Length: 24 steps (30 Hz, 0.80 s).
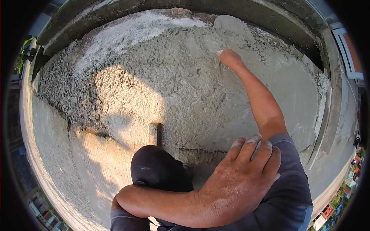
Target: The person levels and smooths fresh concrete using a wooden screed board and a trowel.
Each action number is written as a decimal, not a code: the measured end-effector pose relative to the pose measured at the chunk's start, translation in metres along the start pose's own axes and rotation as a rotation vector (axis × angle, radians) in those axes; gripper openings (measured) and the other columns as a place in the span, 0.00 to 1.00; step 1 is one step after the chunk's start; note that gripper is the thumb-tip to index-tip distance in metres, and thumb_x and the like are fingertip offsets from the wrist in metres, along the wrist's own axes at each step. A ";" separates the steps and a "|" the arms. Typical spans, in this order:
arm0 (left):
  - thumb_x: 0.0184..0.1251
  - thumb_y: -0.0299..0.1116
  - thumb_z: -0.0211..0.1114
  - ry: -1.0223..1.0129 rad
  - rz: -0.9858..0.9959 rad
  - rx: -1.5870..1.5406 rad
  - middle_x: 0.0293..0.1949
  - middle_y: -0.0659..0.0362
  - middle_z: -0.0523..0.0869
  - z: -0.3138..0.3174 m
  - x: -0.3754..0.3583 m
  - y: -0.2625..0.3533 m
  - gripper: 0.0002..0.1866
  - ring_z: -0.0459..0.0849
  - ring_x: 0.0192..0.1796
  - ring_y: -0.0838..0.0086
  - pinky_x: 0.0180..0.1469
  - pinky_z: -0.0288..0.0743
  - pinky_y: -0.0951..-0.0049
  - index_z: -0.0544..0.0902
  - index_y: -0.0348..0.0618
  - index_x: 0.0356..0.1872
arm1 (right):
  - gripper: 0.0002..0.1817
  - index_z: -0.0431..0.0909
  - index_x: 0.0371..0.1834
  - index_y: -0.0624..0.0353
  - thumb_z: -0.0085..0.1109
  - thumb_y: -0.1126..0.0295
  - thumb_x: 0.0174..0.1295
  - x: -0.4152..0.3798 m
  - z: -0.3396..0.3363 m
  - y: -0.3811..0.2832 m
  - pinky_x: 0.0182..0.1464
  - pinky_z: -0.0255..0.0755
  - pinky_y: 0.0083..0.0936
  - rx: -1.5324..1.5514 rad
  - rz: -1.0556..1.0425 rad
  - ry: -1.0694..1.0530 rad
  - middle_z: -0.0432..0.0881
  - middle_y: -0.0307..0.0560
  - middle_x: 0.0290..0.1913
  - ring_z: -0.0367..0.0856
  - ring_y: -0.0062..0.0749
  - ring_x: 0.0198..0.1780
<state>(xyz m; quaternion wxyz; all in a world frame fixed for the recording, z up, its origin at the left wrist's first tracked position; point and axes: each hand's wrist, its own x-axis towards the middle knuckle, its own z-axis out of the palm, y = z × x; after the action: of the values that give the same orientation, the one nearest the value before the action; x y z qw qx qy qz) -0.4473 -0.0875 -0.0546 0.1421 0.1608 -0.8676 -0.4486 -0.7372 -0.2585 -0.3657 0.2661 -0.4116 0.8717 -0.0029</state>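
Observation:
Wet grey concrete [185, 77] spreads in front of me, rough on the left and smoother on the right. My right hand [230, 59] reaches far forward, low over the concrete, its fingers curled closed. Whatever it may grip is hidden under the hand; pale grey shows at the fingertips. My left hand [246, 177] lies across my body near my right sleeve [285, 161]. Its fingers are loosely bent and apart, dusted with cement, holding nothing. In front of my dark-clad knee [158, 167] a short block or pipe stub [153, 134] sticks up from the concrete's near edge.
A raised concrete curb [185, 5] curves along the far side. Dry whitish powder [131, 32] covers the far left. A flat grey slab piece [233, 27] lies by the curb. Hardened pavement [54, 134] borders the left, and a window frame [347, 54] stands at far right.

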 end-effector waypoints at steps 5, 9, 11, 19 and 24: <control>0.65 0.36 0.62 0.075 -0.006 0.026 0.51 0.47 0.79 -0.014 -0.020 0.002 0.22 0.78 0.60 0.54 0.64 0.75 0.54 0.79 0.30 0.55 | 0.29 0.78 0.53 0.66 0.51 0.46 0.72 -0.039 -0.023 0.031 0.22 0.74 0.39 0.659 0.244 -0.142 0.78 0.52 0.34 0.79 0.36 0.25; 0.63 0.34 0.61 0.212 -0.025 0.021 0.50 0.47 0.79 -0.011 -0.033 0.005 0.21 0.78 0.59 0.55 0.62 0.76 0.56 0.80 0.30 0.54 | 0.33 0.73 0.58 0.62 0.53 0.40 0.69 -0.013 0.000 0.039 0.23 0.74 0.36 0.811 0.277 -0.106 0.75 0.47 0.32 0.75 0.33 0.24; 0.62 0.34 0.62 0.240 -0.038 0.035 0.50 0.47 0.79 -0.016 -0.034 0.003 0.21 0.78 0.59 0.55 0.61 0.76 0.58 0.80 0.30 0.53 | 0.35 0.73 0.59 0.63 0.54 0.39 0.69 0.004 0.020 0.008 0.24 0.75 0.37 0.864 0.209 -0.158 0.76 0.48 0.33 0.76 0.34 0.26; 0.57 0.32 0.64 0.274 -0.052 0.016 0.46 0.48 0.78 -0.021 -0.026 -0.006 0.21 0.77 0.55 0.58 0.58 0.75 0.60 0.80 0.28 0.50 | 0.24 0.84 0.43 0.68 0.52 0.53 0.69 -0.051 0.094 -0.206 0.37 0.80 0.44 0.443 -0.196 -0.316 0.86 0.60 0.34 0.88 0.48 0.34; 0.55 0.29 0.65 0.253 -0.039 -0.046 0.46 0.47 0.78 -0.025 -0.028 -0.012 0.22 0.77 0.54 0.57 0.58 0.74 0.59 0.79 0.27 0.51 | 0.25 0.86 0.47 0.65 0.55 0.51 0.67 -0.143 0.103 -0.206 0.52 0.80 0.42 0.009 -0.509 -0.311 0.88 0.61 0.46 0.88 0.52 0.47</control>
<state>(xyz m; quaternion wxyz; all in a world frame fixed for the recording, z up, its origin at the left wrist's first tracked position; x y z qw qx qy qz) -0.4108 -0.1009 -0.0532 0.2453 0.2295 -0.8290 -0.4471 -0.4674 -0.2692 -0.3422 0.3891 -0.6113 0.6890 -0.0103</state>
